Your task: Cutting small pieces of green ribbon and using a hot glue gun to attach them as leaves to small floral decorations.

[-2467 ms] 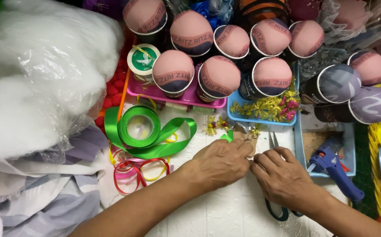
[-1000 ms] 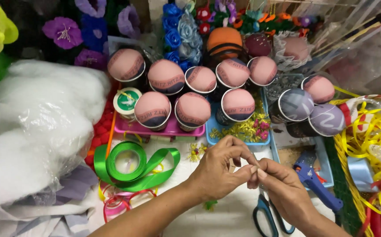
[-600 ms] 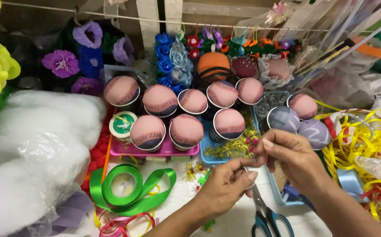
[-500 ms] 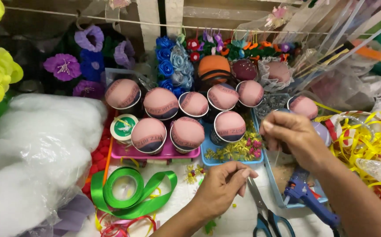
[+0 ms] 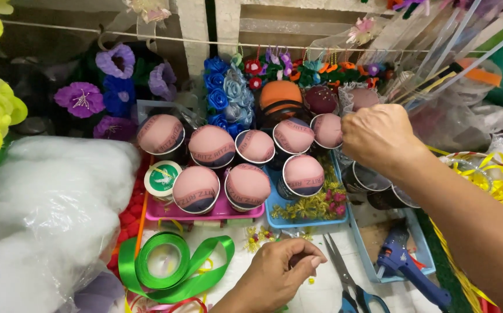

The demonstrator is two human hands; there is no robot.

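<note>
Since a moment ago my right hand (image 5: 379, 136) has lifted to the round containers (image 5: 303, 174), fingers curled. Left hand (image 5: 280, 278) pinches something small; hold it steady.

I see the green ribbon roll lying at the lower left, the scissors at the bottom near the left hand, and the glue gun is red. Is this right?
Not quite: the glue gun is blue, not red, as the head view shows. The rest holds: the green ribbon roll lies at the lower left, and the scissors lie at the bottom near the left hand.

Left hand (image 5: 280, 272) low, fingers pinched — right hand (image 5: 379, 136) raised, fist-like.
</note>
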